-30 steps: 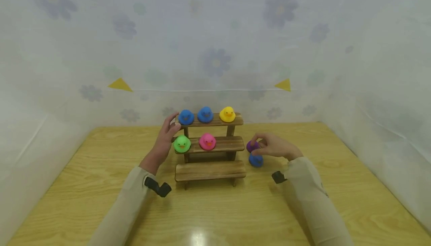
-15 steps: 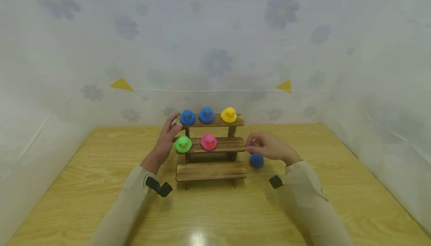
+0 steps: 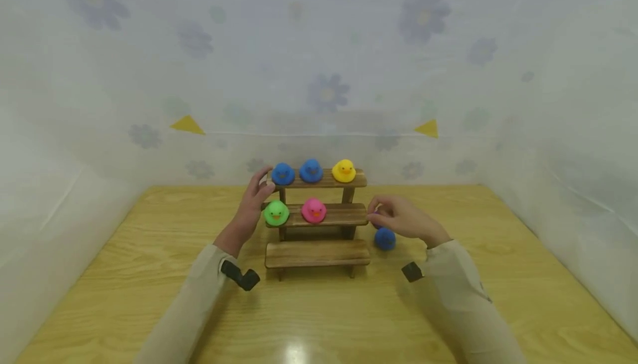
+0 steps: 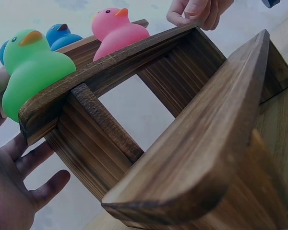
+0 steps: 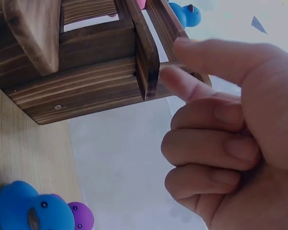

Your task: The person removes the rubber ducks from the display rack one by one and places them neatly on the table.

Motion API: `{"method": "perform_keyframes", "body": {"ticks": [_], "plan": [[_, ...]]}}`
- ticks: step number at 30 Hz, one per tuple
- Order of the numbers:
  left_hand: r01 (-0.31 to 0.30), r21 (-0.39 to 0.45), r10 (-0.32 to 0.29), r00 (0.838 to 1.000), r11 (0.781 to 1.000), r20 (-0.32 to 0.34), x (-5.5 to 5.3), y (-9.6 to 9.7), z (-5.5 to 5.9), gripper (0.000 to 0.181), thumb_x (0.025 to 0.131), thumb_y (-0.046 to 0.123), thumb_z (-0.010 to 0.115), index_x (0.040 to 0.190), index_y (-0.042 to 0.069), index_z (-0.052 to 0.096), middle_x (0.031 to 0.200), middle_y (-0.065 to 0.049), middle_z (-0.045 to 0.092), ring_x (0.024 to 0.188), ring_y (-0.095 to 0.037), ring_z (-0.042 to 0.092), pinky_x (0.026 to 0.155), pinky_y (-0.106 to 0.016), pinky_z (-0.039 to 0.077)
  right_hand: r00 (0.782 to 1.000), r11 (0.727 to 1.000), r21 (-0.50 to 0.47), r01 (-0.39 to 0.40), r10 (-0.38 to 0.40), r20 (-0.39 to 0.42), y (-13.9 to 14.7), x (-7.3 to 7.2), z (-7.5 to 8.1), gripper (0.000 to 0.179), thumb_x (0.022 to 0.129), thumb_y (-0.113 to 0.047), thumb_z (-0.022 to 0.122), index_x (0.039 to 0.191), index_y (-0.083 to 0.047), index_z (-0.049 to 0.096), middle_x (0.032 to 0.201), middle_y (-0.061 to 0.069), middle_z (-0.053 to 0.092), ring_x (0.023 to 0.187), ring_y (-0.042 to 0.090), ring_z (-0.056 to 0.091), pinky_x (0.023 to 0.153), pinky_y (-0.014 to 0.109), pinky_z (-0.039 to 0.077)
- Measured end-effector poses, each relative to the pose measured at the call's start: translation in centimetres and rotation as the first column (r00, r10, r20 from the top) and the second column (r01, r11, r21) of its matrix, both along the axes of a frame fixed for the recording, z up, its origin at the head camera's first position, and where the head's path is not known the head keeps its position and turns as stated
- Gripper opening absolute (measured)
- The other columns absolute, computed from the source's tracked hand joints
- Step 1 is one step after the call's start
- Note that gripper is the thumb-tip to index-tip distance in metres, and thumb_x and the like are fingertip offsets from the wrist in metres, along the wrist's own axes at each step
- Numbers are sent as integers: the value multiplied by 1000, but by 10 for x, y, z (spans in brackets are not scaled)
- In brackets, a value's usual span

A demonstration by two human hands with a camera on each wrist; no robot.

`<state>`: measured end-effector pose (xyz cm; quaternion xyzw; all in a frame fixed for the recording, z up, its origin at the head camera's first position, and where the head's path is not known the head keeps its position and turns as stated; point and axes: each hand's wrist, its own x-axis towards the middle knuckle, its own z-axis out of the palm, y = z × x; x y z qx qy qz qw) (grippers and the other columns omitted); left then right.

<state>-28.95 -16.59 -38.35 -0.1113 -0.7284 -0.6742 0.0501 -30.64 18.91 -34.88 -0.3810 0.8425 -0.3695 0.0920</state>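
Both hands frame the three-tiered brown wooden stand (image 3: 317, 254), one at each end!
The left hand (image 3: 245, 209) is at the left end of the top tier (image 3: 360, 179), its fingers spread apart; the right hand (image 3: 406, 218) meets the right end of the middle tier (image 3: 347, 215), thumb and index tips apart, the others curled in, and whether it pinches the wood I cannot tell. Up top sit two blue rubber ducks (image 3: 283, 174) and a yellow rubber duck (image 3: 344, 171); below them, a green rubber duck (image 3: 276, 213) and a pink rubber duck (image 3: 314, 211). A purple rubber duck (image 5: 81, 215) and another blue rubber duck (image 3: 385, 239) wait on the pale wooden table (image 3: 319, 319). This looks like steadying or squaring the stand; the next move probably calls for gentle, even pressure, so nothing topples.
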Motion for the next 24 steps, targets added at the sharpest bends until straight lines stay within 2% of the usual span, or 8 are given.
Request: {"method": "perform_keyframes", "body": {"ticks": [6,9,17,21,24], "plan": [[-3,1,3,1000,1000,-1,1,1,1,57,102,36,39,154,19,20,156,-14,21,140,-36,29,110,-61,23,997,999,-37,-39,36,-65,-5,4,1,4,96,-14,60,98,-11,62,57,-7,47,46,2,33,50,23,38],[2,2,-2,1000,1000,0,1,2,1,58,102,35,39,154,18,19,156,-15,21,140,-36,29,109,-61,24,997,998,-52,-27,24,-68,-8,6,1,5,95,-15,61,98,-10,62,54,-8,40,45,2,30,48,22,35],[6,13,-5,1000,1000,-14,0,2,2,56,103,31,39,154,16,20,156,-14,20,139,-37,30,109,-61,24,994,996,-84,10,-19,-103,-17,11,1,3,94,-16,63,96,-14,64,54,-7,34,46,3,26,48,22,30],[10,30,-10,1000,1000,-13,-2,4,1,56,103,30,40,153,16,21,154,-15,26,137,-37,33,109,-61,25,991,993,-119,20,-36,-128,-21,16,0,3,93,-10,64,96,-10,65,54,-8,34,46,2,25,48,20,30],[15,32,-15,1000,999,-9,-2,5,0,57,102,30,40,154,16,20,154,-16,27,137,-37,34,109,-61,24,989,985,-168,28,-51,-137,-28,22,0,6,92,-3,62,98,-2,63,53,-8,36,46,0,25,48,19,30]]}}
